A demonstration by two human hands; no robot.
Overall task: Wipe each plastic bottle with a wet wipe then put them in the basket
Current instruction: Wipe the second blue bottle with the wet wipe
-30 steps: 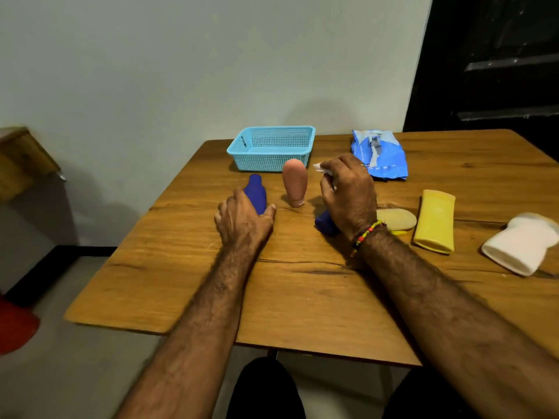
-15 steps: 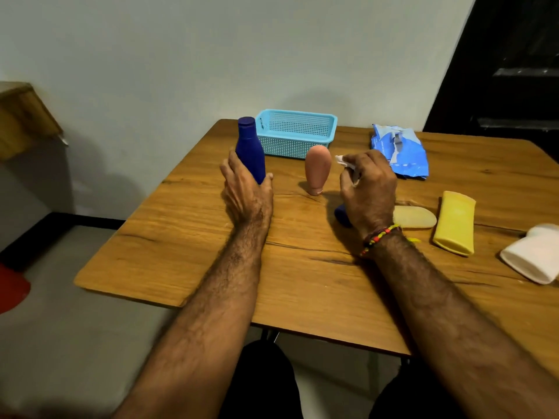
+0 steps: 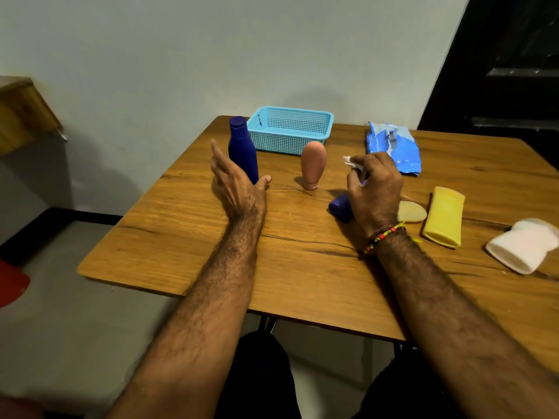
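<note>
Bottle: tall dark-blue plastic bottle (image 3: 242,148) now upright on counter (image 3: 193,237), 9 o'clock of light-blue mesh basket (image 3: 290,128).
Left hand (image 3: 239,186): fingers spread, just released it.
Right hand (image 3: 373,192): pinching white wet wipe (image 3: 351,161).
Next: probably wiping.

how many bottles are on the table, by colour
blue bottles: 2, upright one and lying one
pink bottle: 1
yellow bottles: 2, pale and bright
white bottle: 1
total: 6
</note>
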